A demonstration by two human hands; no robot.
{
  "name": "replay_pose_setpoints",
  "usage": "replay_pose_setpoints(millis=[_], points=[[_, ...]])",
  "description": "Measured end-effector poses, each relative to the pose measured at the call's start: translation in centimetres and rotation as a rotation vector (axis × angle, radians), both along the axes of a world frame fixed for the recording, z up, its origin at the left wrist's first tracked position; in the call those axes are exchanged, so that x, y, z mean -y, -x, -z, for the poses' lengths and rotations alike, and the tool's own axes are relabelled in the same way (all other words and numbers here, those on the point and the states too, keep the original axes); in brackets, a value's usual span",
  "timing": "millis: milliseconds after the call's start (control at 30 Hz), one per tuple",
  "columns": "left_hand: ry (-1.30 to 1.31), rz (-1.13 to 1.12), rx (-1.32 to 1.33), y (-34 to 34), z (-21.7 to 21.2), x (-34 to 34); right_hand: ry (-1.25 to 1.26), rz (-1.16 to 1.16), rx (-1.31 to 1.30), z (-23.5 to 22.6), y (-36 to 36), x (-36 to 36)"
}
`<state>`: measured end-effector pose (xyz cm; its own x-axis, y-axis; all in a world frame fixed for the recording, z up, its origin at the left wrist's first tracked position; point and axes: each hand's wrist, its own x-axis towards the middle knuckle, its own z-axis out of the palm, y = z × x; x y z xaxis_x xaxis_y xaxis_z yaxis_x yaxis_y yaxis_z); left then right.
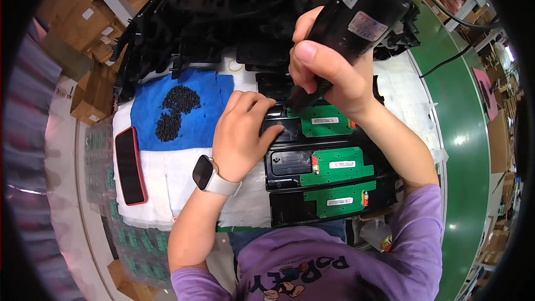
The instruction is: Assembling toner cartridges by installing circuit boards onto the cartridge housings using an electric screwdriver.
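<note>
In my right hand (334, 69) is a black electric screwdriver (362, 14), gripped round its body and tilted, its lower end over the left part of a green circuit board (326, 122). That board sits on a long black plastic panel (292, 134). My left hand (242, 125), with a watch (209, 174) on its wrist, holds the panel's left end between thumb and fingers. Hidden from sight is the screwdriver's tip. Nearer me lie two more black panels, each carrying a green board (337, 165).
A blue cloth (150, 114) bears two piles of small black screws (168, 127). A red-edged phone (131, 166) lies left of it on white sheeting. Black plastic parts (223, 28) are heaped at the back. A black cable (446, 14) runs off right, over a green surface (465, 134).
</note>
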<state>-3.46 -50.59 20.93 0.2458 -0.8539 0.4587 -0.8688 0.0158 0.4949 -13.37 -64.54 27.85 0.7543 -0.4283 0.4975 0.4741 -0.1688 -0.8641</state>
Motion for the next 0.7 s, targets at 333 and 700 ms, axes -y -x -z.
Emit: replay_pose_setpoints(millis=[333,700], points=[[-0.018,-0.03,0.004,0.2,0.2,0.2,0.012,0.011,-0.043,-0.3,-1.4,-0.1],[-0.019,-0.051,0.062,0.6,0.4,0.5,0.069,-0.083,-0.031,-0.1,-2.0,-0.5]])
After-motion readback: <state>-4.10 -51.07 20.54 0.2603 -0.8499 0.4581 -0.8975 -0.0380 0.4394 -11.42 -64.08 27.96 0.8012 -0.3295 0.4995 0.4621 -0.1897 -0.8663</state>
